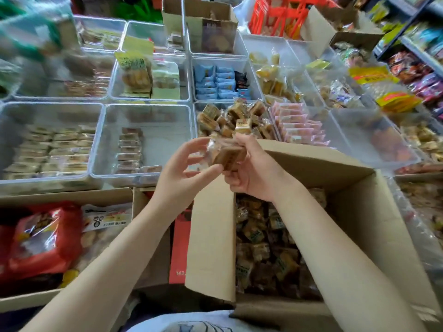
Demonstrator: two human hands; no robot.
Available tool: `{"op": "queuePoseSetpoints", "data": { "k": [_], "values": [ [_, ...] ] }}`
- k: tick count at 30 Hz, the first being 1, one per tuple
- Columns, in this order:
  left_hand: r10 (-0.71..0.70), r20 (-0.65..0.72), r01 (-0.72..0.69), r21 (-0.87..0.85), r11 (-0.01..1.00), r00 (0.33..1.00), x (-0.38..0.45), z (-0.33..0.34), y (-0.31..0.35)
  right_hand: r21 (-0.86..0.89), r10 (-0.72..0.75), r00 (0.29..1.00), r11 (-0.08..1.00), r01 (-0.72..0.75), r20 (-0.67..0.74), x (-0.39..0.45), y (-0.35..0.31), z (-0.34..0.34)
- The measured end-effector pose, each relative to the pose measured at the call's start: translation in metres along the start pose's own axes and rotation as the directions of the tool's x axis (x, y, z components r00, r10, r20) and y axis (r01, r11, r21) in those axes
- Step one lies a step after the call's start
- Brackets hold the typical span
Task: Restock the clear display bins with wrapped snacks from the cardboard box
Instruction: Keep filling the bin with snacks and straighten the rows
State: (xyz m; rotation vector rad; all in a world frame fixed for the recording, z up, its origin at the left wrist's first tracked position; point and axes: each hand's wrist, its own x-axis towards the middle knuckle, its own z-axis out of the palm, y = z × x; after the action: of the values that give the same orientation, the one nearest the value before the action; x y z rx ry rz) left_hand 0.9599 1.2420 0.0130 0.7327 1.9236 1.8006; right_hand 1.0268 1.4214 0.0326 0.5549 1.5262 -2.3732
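Both my hands meet at the centre of the view over a brown wrapped snack [226, 154]. My right hand [254, 171] grips it from the right. My left hand [184, 171] pinches its clear wrapper from the left. Below my right arm stands the open cardboard box [359, 212], full of the same brown wrapped snacks [266, 240]. Just beyond my hands, a clear display bin [195, 111] holds a heap of matching brown snacks [235, 118].
Rows of clear bins hold other wrapped snacks: a sparsely filled bin [143, 140], a bin of pale packets [48, 144], blue packets [215, 82], pink packets [297, 125]. Another carton [60, 195] with red bags sits at the lower left. Shelves of snacks [417, 56] stand on the right.
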Motion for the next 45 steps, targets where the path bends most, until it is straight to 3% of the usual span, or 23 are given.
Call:
{"op": "queuePoseSetpoints", "data": {
  "k": [4,7,9,11,13,15,17,19,23,29,39,43,45],
  "values": [
    [-0.033,-0.111,0.031,-0.022,0.999,0.993,0.013,-0.057,-0.007,-0.162,0.089,0.991,0.981,-0.105,-0.102,0.032,0.005,0.041],
    [-0.080,-0.097,0.078,-0.020,0.997,0.992,0.021,-0.105,-0.023,-0.448,-0.027,0.980,0.892,-0.066,-0.199,0.063,0.009,0.067],
    [-0.107,-0.075,0.108,0.016,0.994,0.991,0.027,-0.132,-0.040,-0.600,-0.054,0.989,0.799,-0.041,-0.140,0.087,0.011,0.083],
    [-0.158,-0.090,0.160,0.013,0.987,0.983,0.034,-0.155,-0.065,-0.669,-0.038,0.993,0.742,-0.048,-0.113,0.117,0.017,0.093],
    [-0.205,-0.138,0.224,0.143,0.964,0.969,0.041,-0.179,-0.097,-0.704,-0.083,0.978,0.706,-0.078,-0.192,0.153,0.024,0.095],
    [-0.206,-0.119,0.238,0.513,0.825,0.971,0.041,-0.204,-0.131,-0.785,-0.192,0.934,0.606,-0.129,-0.302,0.190,0.030,0.090],
    [-0.219,-0.006,0.136,0.801,0.583,0.976,0.030,-0.221,-0.160,-0.878,-0.299,0.886,0.430,-0.207,-0.356,0.225,0.034,0.081],
    [-0.272,0.095,0.050,0.875,0.482,0.958,0.017,-0.226,-0.181,-0.920,-0.338,0.871,0.290,-0.264,-0.356,0.258,0.040,0.071],
    [-0.275,0.112,0.032,0.882,0.470,0.955,0.010,-0.223,-0.193,-0.913,-0.231,0.889,0.196,-0.357,-0.396,0.310,0.068,0.062],
    [-0.330,0.134,0.046,0.873,0.486,0.934,0.009,-0.228,-0.195,-0.924,-0.022,0.929,0.118,-0.364,-0.369,0.350,0.103,0.062],
    [-0.399,0.150,0.074,0.867,0.493,0.905,0.012,-0.230,-0.189,-0.941,0.047,0.943,-0.103,-0.323,-0.329,0.338,0.090,0.074],
    [-0.465,0.106,0.152,0.862,0.484,0.879,0.015,-0.224,-0.180,-0.984,-0.108,0.979,0.053,-0.168,-0.173,0.275,0.045,0.081],
    [-0.518,0.035,0.230,0.869,0.438,0.855,0.022,-0.215,-0.170,-0.996,-0.232,0.971,0.070,-0.045,-0.060,0.222,0.020,0.079]
  ]
}}
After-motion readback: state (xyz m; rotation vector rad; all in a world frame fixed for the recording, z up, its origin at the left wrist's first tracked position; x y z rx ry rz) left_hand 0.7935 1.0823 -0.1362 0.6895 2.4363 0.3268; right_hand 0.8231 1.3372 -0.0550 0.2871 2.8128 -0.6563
